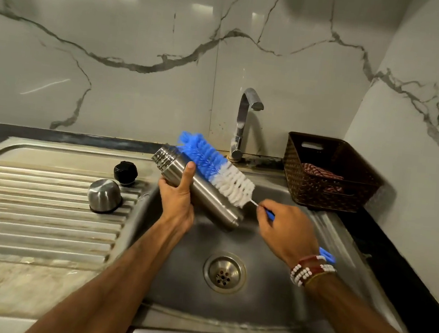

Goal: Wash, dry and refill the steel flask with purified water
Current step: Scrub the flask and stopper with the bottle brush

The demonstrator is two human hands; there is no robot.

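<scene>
The left hand point(178, 197) grips the steel flask point(209, 199) round its upper body, thumb lying up the near side and fingers curled behind it. The flask is held tilted above the far left part of the sink point(265, 303) basin, its open threaded mouth pointing up toward the far left corner and its base slanting down toward the middle.

The right hand point(285, 231) is curled round the thin blue handle of a bottle brush point(213, 163), pinching it near the wire stem, while the end of the handle sticks out past the wrist. The bristle head lies along the far side of the flask and touches it from the outside, with the blue half by the mouth and the white half nearer the handle. Beaded bracelets point(307, 271) circle the right wrist.

On the ribbed drainboard point(43, 217), near its right edge just beside the basin, a steel cup point(104, 195) stands upside down. A black stopper point(125, 172) sits just behind it. The drain point(224, 272) lies at the middle of the basin.

A tap point(242, 119) rises at the sink's far edge. At the far right corner of the tabletop point(394, 254) stands a dark woven basket point(319, 197) holding a striped cloth point(321, 174).
</scene>
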